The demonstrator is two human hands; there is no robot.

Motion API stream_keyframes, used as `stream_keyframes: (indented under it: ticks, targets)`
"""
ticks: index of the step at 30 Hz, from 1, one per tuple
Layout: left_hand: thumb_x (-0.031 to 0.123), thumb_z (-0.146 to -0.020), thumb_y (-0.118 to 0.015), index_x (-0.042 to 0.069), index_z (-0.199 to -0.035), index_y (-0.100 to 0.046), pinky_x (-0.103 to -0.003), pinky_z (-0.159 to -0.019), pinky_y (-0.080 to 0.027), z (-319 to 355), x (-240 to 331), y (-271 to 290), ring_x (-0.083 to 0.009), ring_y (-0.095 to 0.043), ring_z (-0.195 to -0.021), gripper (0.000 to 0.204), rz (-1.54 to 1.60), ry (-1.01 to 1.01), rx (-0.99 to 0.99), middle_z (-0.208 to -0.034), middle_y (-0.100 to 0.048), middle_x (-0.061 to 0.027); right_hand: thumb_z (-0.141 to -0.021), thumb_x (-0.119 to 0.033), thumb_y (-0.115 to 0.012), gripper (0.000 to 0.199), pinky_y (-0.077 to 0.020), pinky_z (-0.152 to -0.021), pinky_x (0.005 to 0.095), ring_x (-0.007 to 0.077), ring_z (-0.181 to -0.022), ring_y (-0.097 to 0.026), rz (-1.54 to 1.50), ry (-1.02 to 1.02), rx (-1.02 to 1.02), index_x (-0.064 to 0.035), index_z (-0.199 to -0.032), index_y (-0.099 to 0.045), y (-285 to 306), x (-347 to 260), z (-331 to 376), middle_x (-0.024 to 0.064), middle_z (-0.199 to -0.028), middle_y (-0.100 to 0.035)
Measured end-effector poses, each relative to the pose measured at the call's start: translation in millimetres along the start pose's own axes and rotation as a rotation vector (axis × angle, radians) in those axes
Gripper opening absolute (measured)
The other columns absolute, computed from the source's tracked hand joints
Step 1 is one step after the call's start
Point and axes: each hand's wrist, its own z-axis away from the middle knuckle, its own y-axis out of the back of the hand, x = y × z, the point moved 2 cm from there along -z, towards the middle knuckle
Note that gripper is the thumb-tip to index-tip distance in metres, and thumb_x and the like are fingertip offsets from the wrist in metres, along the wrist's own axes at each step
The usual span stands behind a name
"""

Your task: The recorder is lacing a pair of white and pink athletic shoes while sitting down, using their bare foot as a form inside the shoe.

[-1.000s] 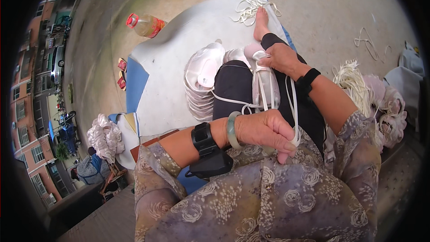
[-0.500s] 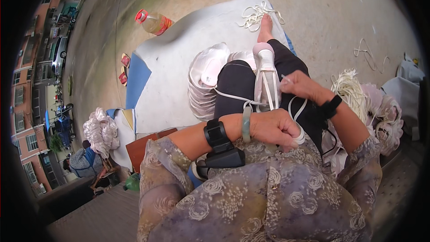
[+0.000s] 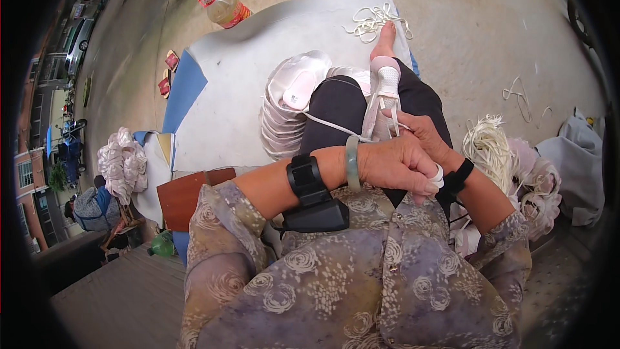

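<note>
A white and pale pink shoe upper [image 3: 387, 83] lies lengthwise between my black-clad thighs, its toe pointing away from me. White lace crosses its front. My left hand [image 3: 402, 165] is closed in a fist around a white shoelace [image 3: 438, 176], a loop of it showing at the fingers. Behind and partly covered by it, my right hand [image 3: 423, 134] reaches to the upper's lacing, its fingers pinching lace there; the fingertips are partly hidden. A stack of white shoe uppers [image 3: 284, 123] stands beside my left thigh, with a cord running from it towards the shoe.
Loose laces [image 3: 371, 24] lie by my bare foot on the pale sheet [image 3: 226, 84]. To the right are a bundle of laces [image 3: 485, 145] and more uppers [image 3: 539, 187]. A bottle with a red cap [image 3: 225, 10] stands beyond the sheet. Another person [image 3: 93, 207] sits far left.
My right hand has moved left and inward, from beside the shoe onto its lacing, close to the left hand. The left hand keeps the lace. The view has shifted slightly.
</note>
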Motion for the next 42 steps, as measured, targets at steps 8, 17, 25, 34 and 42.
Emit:
stream_keyframes:
  ticks: [8,17,25,34,42]
  targets:
    - [0.02,-0.09,-0.052,0.0,-0.078,-0.063,-0.021,-0.061,-0.041,5.2,-16.0,-3.9,-0.0047,-0.052,-0.067,0.025,-0.034,0.097,-0.136,-0.07,-0.059,0.0002,-0.079,-0.007,-0.057,0.033,-0.0485,-0.069,0.0283,0.0259,-0.075,-0.063,0.119,0.072,-0.223,-0.0131,-0.112,-0.058,-5.6,-0.3,8.4,0.0145,-0.082,-0.063]
    - [0.019,-0.088,-0.054,0.001,-0.083,-0.062,-0.021,-0.059,-0.042,0.6,-9.3,-2.8,-0.0053,-0.055,-0.066,0.021,-0.011,0.088,-0.155,-0.071,-0.061,-0.0008,-0.078,-0.012,-0.06,0.014,-0.0453,-0.057,0.0309,0.029,-0.064,-0.058,0.098,0.01,-0.302,-0.0088,-0.091,-0.062,4.6,-6.0,5.3,0.0149,-0.075,-0.06]
    - [0.015,-0.086,-0.059,-0.005,-0.089,-0.064,-0.021,-0.062,-0.042,47.8,19.4,2.1,-0.0043,-0.051,-0.069,0.022,-0.153,0.156,-0.057,-0.075,-0.062,-0.0032,-0.082,-0.019,-0.058,0.014,-0.0361,-0.054,0.0197,0.0036,-0.064,-0.049,-0.191,-0.47,-0.302,-0.0054,-0.082,-0.059,53.6,-47.7,44.4,-0.0034,-0.07,-0.058]
    - [0.011,-0.084,-0.059,-0.006,-0.083,-0.06,-0.029,-0.073,-0.043,78.9,5.9,-1.5,-0.017,-0.055,-0.083,0.017,-0.041,-0.06,0.114,-0.093,-0.063,-0.0146,-0.083,-0.028,-0.058,0.021,-0.0309,-0.049,0.016,0.0016,-0.055,-0.043,-0.397,-0.56,-0.176,-0.0084,-0.076,-0.056,64.1,-25.1,81.0,-0.0041,-0.065,-0.055]
    - [0.015,-0.085,-0.059,-0.004,-0.089,-0.061,-0.025,-0.06,-0.042,76.8,-0.8,-1.2,-0.0113,-0.054,-0.067,0.02,-0.2,0.109,0.049,-0.078,-0.062,-0.0073,-0.084,-0.026,-0.059,0.024,-0.0262,-0.04,0.0173,0.0017,-0.043,-0.038,-0.23,-0.634,0.146,-0.0091,-0.067,-0.056,96.2,9.8,98.1,-0.0041,-0.053,-0.05]
